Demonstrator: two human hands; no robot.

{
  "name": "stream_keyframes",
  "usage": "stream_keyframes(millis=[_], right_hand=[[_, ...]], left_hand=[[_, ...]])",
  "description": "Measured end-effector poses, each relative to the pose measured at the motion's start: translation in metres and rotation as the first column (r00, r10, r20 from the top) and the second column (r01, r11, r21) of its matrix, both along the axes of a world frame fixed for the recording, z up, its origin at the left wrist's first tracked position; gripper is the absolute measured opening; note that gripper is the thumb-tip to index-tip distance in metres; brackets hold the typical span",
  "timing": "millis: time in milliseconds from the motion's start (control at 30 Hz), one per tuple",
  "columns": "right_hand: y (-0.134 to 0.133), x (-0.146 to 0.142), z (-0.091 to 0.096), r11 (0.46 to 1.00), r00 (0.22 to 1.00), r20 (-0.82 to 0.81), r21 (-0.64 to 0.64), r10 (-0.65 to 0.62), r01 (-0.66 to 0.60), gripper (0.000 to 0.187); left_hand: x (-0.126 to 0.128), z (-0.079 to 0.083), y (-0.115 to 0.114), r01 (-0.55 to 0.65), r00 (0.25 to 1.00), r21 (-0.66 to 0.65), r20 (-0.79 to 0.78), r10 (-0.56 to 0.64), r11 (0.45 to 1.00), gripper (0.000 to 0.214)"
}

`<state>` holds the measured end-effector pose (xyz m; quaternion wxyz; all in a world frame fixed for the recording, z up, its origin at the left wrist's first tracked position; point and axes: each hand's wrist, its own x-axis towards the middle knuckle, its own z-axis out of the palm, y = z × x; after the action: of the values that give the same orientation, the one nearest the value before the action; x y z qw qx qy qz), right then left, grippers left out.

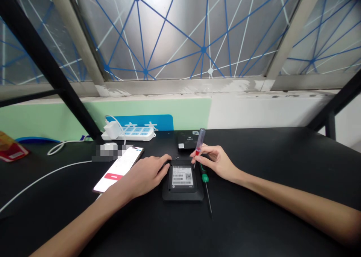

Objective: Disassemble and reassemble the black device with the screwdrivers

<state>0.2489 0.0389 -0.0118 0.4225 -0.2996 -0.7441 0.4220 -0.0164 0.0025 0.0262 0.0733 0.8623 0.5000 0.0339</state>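
A black box-shaped electronic device (183, 195) with a white printed label (182, 176) lies flat on the black table. My left hand (148, 174) grips its upper left corner, with the thumb along the left side. Between the fingers of my right hand (213, 160) is a screwdriver (200, 138) with a clear purple handle and red collar. It stands nearly upright, its tip at the device's upper right corner. Whether the tip sits in a screw is too small to tell. Small dark screws (177, 157) lie just behind the device.
A second screwdriver (205, 178), green-collared, lies right of the device. Behind stands a black box (187, 141). On the left are a lit phone (121, 167), a power strip (141, 133) with a white charger, loose white cables and a red packet (11, 148). Black metal bars (59, 80) slant at both sides.
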Motion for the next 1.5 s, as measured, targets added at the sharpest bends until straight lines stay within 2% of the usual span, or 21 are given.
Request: stream_keyframes(millis=[167,433,500,600,767,833,1500], right_hand=[[-0.002,-0.0014,0.001,1.0,1.0,0.006,0.027,0.008,-0.008,0.026],[-0.0092,-0.0027,0.0042,0.975,0.994,0.111,0.222,-0.023,-0.002,0.017],[-0.0091,-0.0026,0.0035,0.971,0.992,0.117,0.238,-0.036,0.007,0.017],[-0.0072,-0.0031,0.0018,0.983,0.992,0.111,0.177,-0.056,0.036,0.017],[-0.0029,-0.0047,-0.0004,0.999,0.998,0.048,-0.017,-0.048,0.049,0.024],[-0.0018,-0.0047,-0.0008,0.998,0.998,0.037,-0.041,-0.044,0.046,0.024],[-0.0027,-0.0043,-0.0009,0.998,0.996,0.086,0.066,-0.029,0.024,0.018]], left_hand=[[-0.0009,-0.001,-0.0007,-0.003,1.0,0.005,0.017,0.002,1.0,0.04],[-0.0013,-0.0012,-0.0001,-0.009,1.0,0.014,0.01,0.009,1.0,0.04],[-0.0013,-0.0011,-0.0002,-0.005,1.0,0.007,0.008,0.005,1.0,0.039],[-0.0012,-0.001,-0.0005,-0.002,1.0,0.007,0.014,0.002,1.0,0.039],[-0.0012,-0.002,-0.0002,-0.007,1.0,0.019,0.013,0.007,1.0,0.041],[-0.0011,-0.0022,0.0,-0.008,1.0,0.015,0.015,0.008,1.0,0.042],[-0.001,-0.0014,0.0001,-0.013,1.0,-0.005,0.006,0.013,1.0,0.038]])
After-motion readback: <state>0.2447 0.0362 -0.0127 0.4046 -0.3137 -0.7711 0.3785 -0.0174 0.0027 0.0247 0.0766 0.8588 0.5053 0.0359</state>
